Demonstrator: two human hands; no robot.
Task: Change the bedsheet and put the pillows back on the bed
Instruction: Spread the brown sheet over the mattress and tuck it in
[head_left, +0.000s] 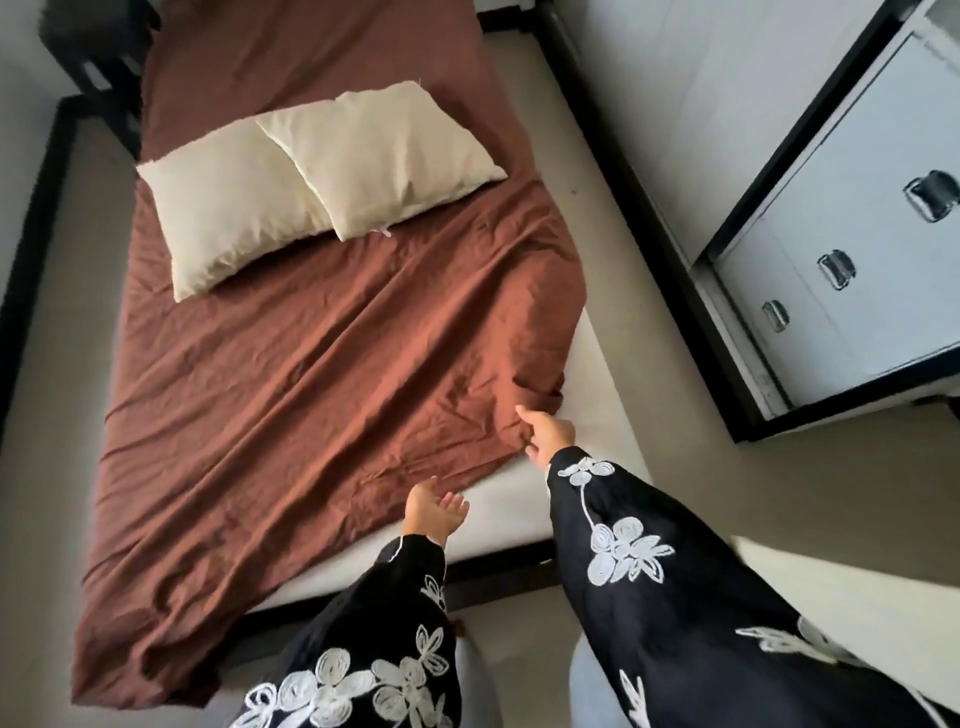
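Pinching bedsheet edge, right hand, left hand beside

no readable text, no labels, no brands, no numbers, no signs

A rumpled brown bedsheet covers the bed askew — two cream pillows overlap near its head.

White drawer unit on R, black-trimmed, 3 metal handles showing, drawers closed. Beige floor in front of it. White wall beside unit w/ black strip along base. Dark furniture piece top L corner, blurry, can't ID.
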